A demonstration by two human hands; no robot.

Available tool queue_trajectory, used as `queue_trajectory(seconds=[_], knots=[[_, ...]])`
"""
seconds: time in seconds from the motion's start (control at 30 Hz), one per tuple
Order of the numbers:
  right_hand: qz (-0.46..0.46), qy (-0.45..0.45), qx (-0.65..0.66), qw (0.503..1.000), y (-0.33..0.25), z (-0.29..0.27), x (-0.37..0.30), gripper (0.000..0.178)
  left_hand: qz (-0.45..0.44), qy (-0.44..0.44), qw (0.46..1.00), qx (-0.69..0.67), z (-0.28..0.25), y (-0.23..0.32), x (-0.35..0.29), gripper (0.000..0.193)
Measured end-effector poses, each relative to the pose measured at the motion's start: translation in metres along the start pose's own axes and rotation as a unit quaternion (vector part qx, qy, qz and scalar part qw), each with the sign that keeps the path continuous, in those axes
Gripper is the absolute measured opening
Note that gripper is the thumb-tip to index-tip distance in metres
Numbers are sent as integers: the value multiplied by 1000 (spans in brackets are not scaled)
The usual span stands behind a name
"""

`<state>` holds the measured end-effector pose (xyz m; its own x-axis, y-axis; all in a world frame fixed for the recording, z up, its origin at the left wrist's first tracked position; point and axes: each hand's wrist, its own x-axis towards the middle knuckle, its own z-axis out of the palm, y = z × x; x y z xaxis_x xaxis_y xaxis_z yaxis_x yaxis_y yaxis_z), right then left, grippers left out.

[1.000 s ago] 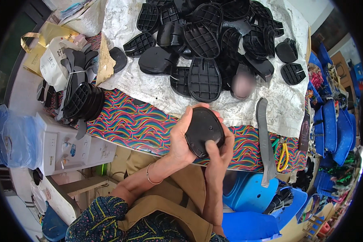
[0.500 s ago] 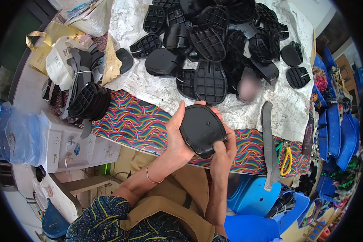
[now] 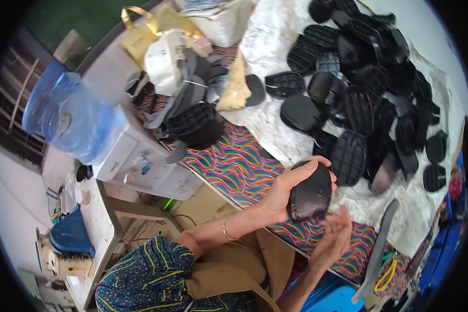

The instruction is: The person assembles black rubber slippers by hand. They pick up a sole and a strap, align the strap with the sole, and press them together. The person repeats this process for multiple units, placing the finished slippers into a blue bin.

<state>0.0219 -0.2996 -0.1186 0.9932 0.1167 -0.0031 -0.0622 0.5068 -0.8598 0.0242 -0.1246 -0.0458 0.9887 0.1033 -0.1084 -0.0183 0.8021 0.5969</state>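
Observation:
My left hand is closed round a black shoe sole piece, thumb over its upper edge and fingertips showing at its far side. The piece has a smooth face toward me and stands tilted above the table's front edge. Just off its lower right side is my right hand, fingers apart and nothing in it. Past my hands lies a heap of similar black sole pieces, several with gridded undersides showing. One sole piece with its grid up lies right beside the held one.
A dirty white sheet covers part of the wavy-patterned tablecloth. At the left stand bundled dark strips with stacked sole pieces, a gold bag and a water dispenser. Near right lie a grey strip and yellow-handled scissors.
The view has swung left, so the table sits further right and slanted. My right hand has let go of the sole piece; my left keeps it and has turned it more upright.

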Motion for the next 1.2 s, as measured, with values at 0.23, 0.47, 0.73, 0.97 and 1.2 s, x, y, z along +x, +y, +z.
queue_trajectory(seconds=[0.23, 0.47, 0.73, 0.97, 1.2], knots=[[-7, -41, -102, 994, -2, 1, 1, 28, 230, 175, 484, 826, -18, 143, -24, 64], [2, -38, -109, 993, -2, 5, 2, 22, 175, 275, 190, 926, -78, 212, -35, 72], [-1, -35, -132, 991, -3, 5, 0, 19, 118, 256, 184, 942, -119, 199, -26, 69], [9, -96, -285, 954, 6, 50, -10, 16, 32, 219, 273, 936, -109, 213, -23, 81], [4, -366, -295, 883, 49, 149, 21, 25, 7, 86, 405, 910, -99, 273, -49, 108]])
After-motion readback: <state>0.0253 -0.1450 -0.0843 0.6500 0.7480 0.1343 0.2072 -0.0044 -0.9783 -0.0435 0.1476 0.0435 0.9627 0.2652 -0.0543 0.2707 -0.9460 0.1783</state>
